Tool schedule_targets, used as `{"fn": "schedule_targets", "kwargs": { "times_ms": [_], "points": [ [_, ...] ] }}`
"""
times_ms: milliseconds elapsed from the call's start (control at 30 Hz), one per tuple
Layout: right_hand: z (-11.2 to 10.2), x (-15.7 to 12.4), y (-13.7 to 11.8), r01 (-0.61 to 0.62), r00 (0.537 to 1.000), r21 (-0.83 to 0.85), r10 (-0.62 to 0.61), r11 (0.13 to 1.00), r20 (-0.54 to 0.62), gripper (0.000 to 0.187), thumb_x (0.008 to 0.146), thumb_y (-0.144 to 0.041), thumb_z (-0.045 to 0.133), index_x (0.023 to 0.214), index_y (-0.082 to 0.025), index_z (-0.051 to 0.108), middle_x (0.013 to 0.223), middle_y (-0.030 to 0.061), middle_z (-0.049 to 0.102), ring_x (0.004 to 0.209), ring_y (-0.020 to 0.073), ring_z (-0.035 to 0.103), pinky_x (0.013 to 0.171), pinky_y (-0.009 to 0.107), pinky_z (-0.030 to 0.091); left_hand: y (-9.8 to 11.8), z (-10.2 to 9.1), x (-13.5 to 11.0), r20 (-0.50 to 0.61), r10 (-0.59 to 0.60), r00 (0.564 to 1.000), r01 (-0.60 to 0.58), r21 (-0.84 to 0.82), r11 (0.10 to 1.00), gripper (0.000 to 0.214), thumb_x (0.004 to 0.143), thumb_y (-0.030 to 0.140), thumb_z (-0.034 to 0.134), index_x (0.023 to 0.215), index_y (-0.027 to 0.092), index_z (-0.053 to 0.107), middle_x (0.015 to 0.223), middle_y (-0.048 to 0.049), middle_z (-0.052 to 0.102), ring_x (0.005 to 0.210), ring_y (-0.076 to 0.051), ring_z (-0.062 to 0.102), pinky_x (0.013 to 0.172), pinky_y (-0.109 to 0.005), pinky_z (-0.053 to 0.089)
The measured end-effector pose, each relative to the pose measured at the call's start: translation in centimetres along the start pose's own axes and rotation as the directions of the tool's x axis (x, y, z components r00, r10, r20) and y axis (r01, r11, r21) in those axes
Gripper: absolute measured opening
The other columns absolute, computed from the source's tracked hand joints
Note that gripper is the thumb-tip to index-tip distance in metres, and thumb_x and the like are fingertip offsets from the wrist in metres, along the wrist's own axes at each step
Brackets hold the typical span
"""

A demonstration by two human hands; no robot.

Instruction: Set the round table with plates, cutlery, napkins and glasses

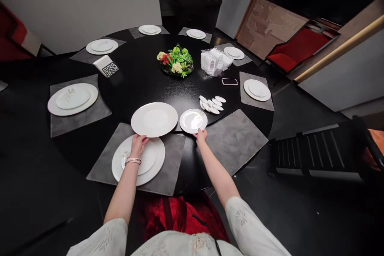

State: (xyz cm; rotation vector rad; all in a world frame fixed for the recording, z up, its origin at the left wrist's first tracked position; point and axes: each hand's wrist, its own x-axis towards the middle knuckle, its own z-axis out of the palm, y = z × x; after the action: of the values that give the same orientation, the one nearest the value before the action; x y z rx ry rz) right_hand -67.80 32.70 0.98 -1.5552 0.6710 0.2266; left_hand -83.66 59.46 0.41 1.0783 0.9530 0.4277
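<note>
My left hand [138,142] grips the near rim of a large white plate [154,119] resting on the black turntable. My right hand [201,135] pinches the near edge of a small white plate [193,121] beside it. Below my left forearm, a set of two stacked plates [156,160] sits on a grey placemat [171,168]. To the right lies another grey placemat [237,138] with nothing on it.
Round black table [90,144] with plate settings on grey mats around its edge. On the turntable: a flower centrepiece [176,61], napkin holder [106,66], packaged items [214,62], a phone [229,81], several small white dishes [213,105]. Red chair [295,48] at right.
</note>
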Motion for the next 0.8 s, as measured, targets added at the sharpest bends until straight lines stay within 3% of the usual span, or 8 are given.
{"fn": "schedule_targets", "kwargs": {
  "times_ms": [100, 167, 233, 333, 467, 633, 700, 800],
  "points": [
    [-10.9, 1.1, -0.7, 0.152, 0.981, -0.086, -0.140, 0.985, 0.134, 0.012, 0.077, -0.028, 0.055, 0.080, -0.018, 0.050, 0.066, -0.0022, 0.057, 0.059, 0.0113, 0.056, 0.051, 0.020, 0.050, -2.3, 0.6, -6.4, -0.018, 0.062, 0.998, -0.063, -0.077, 0.995, 0.031, 0.063, 0.015, 0.064, 0.092, 0.021, 0.054, 0.093, -0.0011, 0.063, 0.084, -0.013, 0.062, 0.077, -0.029, 0.054],
    [-19.0, 2.8, -2.4, 0.343, 0.922, -0.163, -0.299, 0.925, 0.245, 0.023, 0.076, -0.039, 0.057, 0.082, -0.017, 0.053, 0.063, -0.0024, 0.055, 0.056, 0.0115, 0.052, 0.049, 0.020, 0.047, -3.2, 0.9, -10.7, 0.009, 0.078, 0.997, -0.076, -0.100, 0.992, 0.038, 0.060, 0.017, 0.068, 0.096, 0.020, 0.058, 0.093, -0.0011, 0.064, 0.081, -0.013, 0.063, 0.073, -0.026, 0.055],
    [-26.3, 5.0, -5.1, 0.466, 0.871, -0.191, -0.410, 0.864, 0.271, 0.033, 0.076, -0.047, 0.056, 0.083, -0.015, 0.056, 0.062, -0.0020, 0.054, 0.055, 0.0112, 0.049, 0.050, 0.020, 0.044, -3.7, 1.7, -14.3, 0.035, 0.065, 0.997, -0.061, -0.108, 0.992, 0.040, 0.060, 0.020, 0.071, 0.098, 0.019, 0.061, 0.092, -0.0018, 0.066, 0.079, -0.014, 0.063, 0.069, -0.025, 0.054],
    [-33.9, 8.3, -9.9, 0.534, 0.842, -0.260, -0.480, 0.804, 0.245, 0.039, 0.074, -0.051, 0.060, 0.083, -0.013, 0.063, 0.069, 0.0018, 0.059, 0.061, 0.0128, 0.051, 0.055, 0.021, 0.042, -4.4, 5.4, -17.6, 0.062, 0.050, 0.997, -0.043, -0.107, 0.993, 0.036, 0.065, 0.031, 0.071, 0.097, 0.016, 0.064, 0.090, -0.0040, 0.068, 0.079, -0.016, 0.063, 0.068, -0.026, 0.054],
    [-39.6, 11.8, -14.8, 0.550, 0.832, -0.328, -0.471, 0.768, 0.294, 0.041, 0.070, -0.051, 0.066, 0.082, -0.012, 0.069, 0.074, 0.0046, 0.064, 0.066, 0.0146, 0.053, 0.058, 0.023, 0.041, -7.6, 15.1, -19.3, 0.201, -0.047, 0.979, 0.045, 0.014, 0.999, 0.039, 0.063, 0.043, 0.073, 0.085, 0.012, 0.065, 0.075, -0.0040, 0.068, 0.066, -0.016, 0.061, 0.062, -0.026, 0.051],
    [-44.3, 16.2, -17.6, 0.425, 0.883, -0.322, -0.309, 0.846, 0.353, 0.047, 0.066, -0.056, 0.069, 0.084, -0.012, 0.070, 0.072, 0.0048, 0.065, 0.062, 0.0156, 0.053, 0.055, 0.025, 0.041, -14.3, 27.9, -19.8, 0.317, -0.144, 0.937, 0.124, 0.083, 0.989, 0.051, 0.057, 0.057, 0.073, 0.076, 0.011, 0.065, 0.063, -0.0049, 0.065, 0.057, -0.017, 0.058, 0.055, -0.028, 0.047],
    [-45.6, 17.9, -18.0, 0.385, 0.887, -0.342, -0.241, 0.857, 0.395, 0.050, 0.065, -0.059, 0.068, 0.085, -0.013, 0.070, 0.071, 0.0047, 0.065, 0.061, 0.0162, 0.054, 0.055, 0.026, 0.041, -16.0, 31.3, -19.5, 0.309, -0.153, 0.939, 0.130, 0.096, 0.987, 0.050, 0.057, 0.059, 0.072, 0.073, 0.011, 0.065, 0.060, -0.0044, 0.063, 0.057, -0.018, 0.058, 0.054, -0.028, 0.046],
    [-45.8, 20.2, -17.9, 0.413, 0.856, -0.382, -0.209, 0.827, 0.473, 0.051, 0.064, -0.060, 0.067, 0.085, -0.014, 0.071, 0.070, 0.0034, 0.065, 0.060, 0.0155, 0.054, 0.056, 0.025, 0.040, -17.1, 34.4, -18.4, 0.241, -0.146, 0.960, 0.120, 0.120, 0.985, 0.046, 0.058, 0.056, 0.073, 0.067, 0.012, 0.064, 0.054, -0.0029, 0.059, 0.057, -0.018, 0.057, 0.052, -0.026, 0.044]
  ]
}}
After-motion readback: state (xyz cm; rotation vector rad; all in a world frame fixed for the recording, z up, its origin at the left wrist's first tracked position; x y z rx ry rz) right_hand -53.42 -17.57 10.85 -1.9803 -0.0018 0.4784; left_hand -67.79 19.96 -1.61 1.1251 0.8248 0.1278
